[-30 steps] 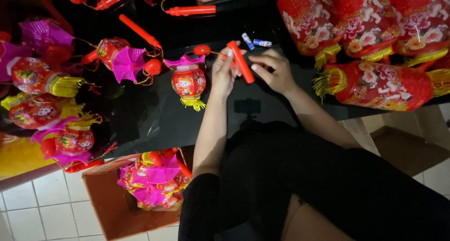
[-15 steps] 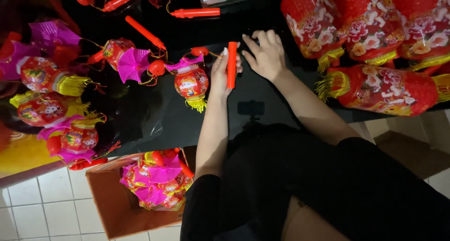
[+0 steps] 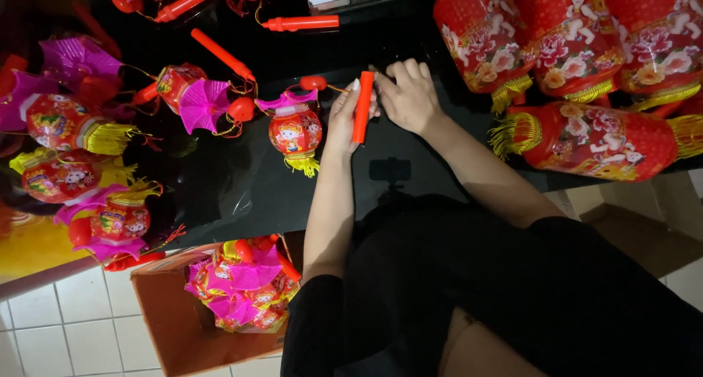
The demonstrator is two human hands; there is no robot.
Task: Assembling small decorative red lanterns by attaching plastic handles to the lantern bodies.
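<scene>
**Two hands on a red handle stick among paper lanterns**

Going from left to right, we see a cluster of small red, yellow and magenta lanterns (image 3: 66,157) lying along the left of a glossy black surface (image 3: 242,194). Below them, on the tiled floor, an open cardboard box (image 3: 176,326) holds more small lanterns. Near the middle lies a small red lantern (image 3: 294,131) with a magenta top and a yellow tassel, just beside our left hand (image 3: 343,117).

The left hand lies palm down with its fingers stretched forward, pressed along a red handle stick (image 3: 362,106) that stands nearly upright in view. The right hand (image 3: 410,98) curls in from the other side, knuckles up and fingertips bent toward the top of the stick, so the stick is held between the two hands. Both forearms reach forward from a lap in dark clothing. A thin string seems to run from the stick's top to a red knob (image 3: 313,82) by the lantern.

On the right, large red lanterns (image 3: 586,139) with yellow fringes crowd the surface.

We judge that the string could snag or tangle, since the lantern sits so close, and that a loose pinch could let the smooth stick slip onto the surface.
</scene>
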